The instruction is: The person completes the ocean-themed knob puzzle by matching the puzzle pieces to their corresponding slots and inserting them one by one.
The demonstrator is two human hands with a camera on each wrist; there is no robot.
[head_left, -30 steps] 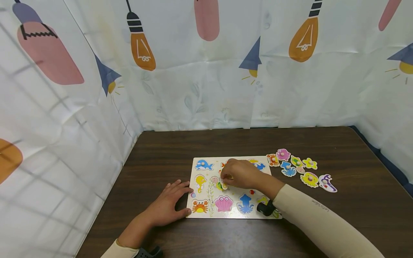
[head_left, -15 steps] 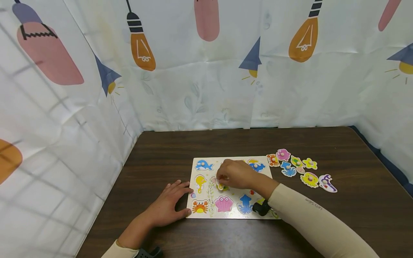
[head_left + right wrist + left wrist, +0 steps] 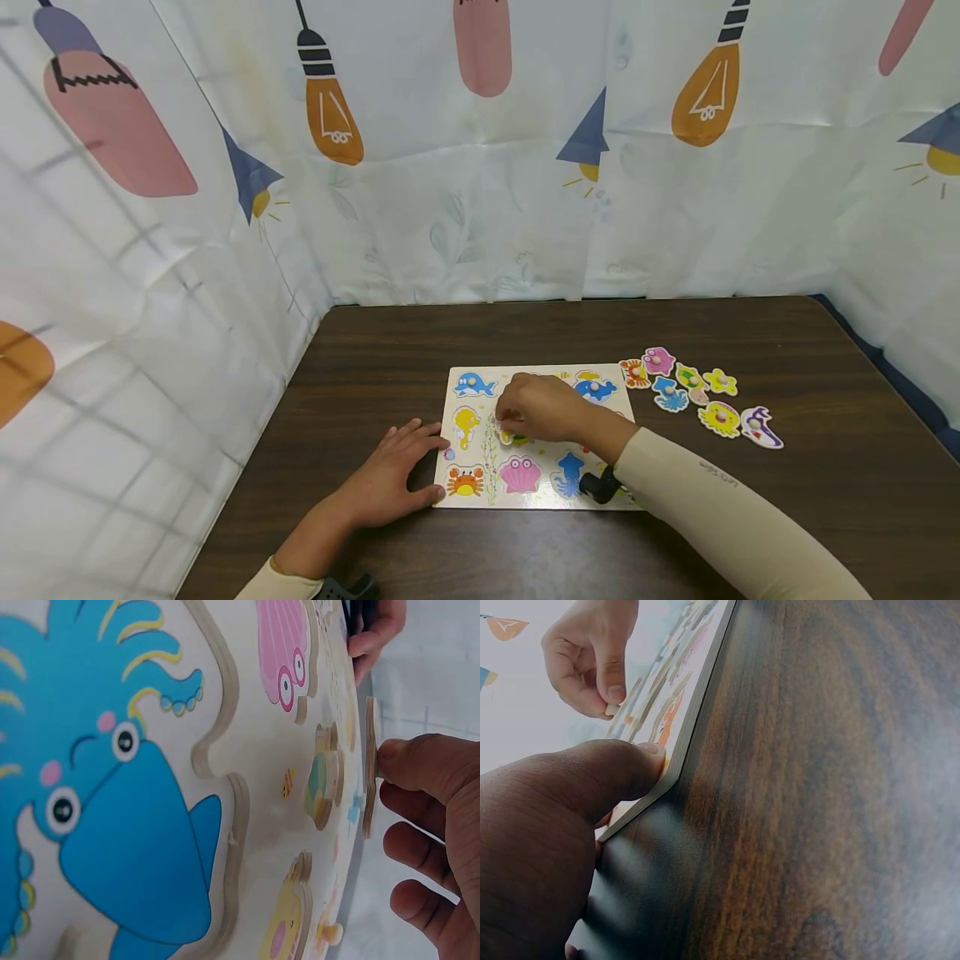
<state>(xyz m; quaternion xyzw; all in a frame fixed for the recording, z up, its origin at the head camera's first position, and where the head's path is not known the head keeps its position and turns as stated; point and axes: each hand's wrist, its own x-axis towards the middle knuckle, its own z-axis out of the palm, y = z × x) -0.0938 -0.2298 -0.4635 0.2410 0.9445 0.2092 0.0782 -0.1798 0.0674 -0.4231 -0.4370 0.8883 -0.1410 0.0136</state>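
A wooden puzzle board (image 3: 540, 502) with sea-animal cut-outs lies flat on the table. My left hand (image 3: 393, 475) rests at its left edge, fingers spread and straight; in the left wrist view the thumb (image 3: 622, 774) presses on the board's corner. Over the board's middle, my right hand (image 3: 543, 407) pinches a thin knobbed puzzle piece (image 3: 370, 769) between thumb and fingers. That piece shows edge-on in the right wrist view, tilted up from the board, its picture hidden. Close by it lies the turtle cut-out (image 3: 321, 780). A blue whale piece (image 3: 595, 389) sits at the board's top right.
Several loose knobbed pieces lie right of the board, including a crab (image 3: 634, 373), a pink fish (image 3: 658, 360), a yellow star (image 3: 722, 381) and a yellow octopus (image 3: 720, 418). A dark wood table (image 3: 390, 358) carries everything. A printed white curtain (image 3: 480, 225) hangs behind.
My right hand has slid a little to the left across the board with the pinched piece, uncovering more of the whale piece. The left hand has stayed in place.
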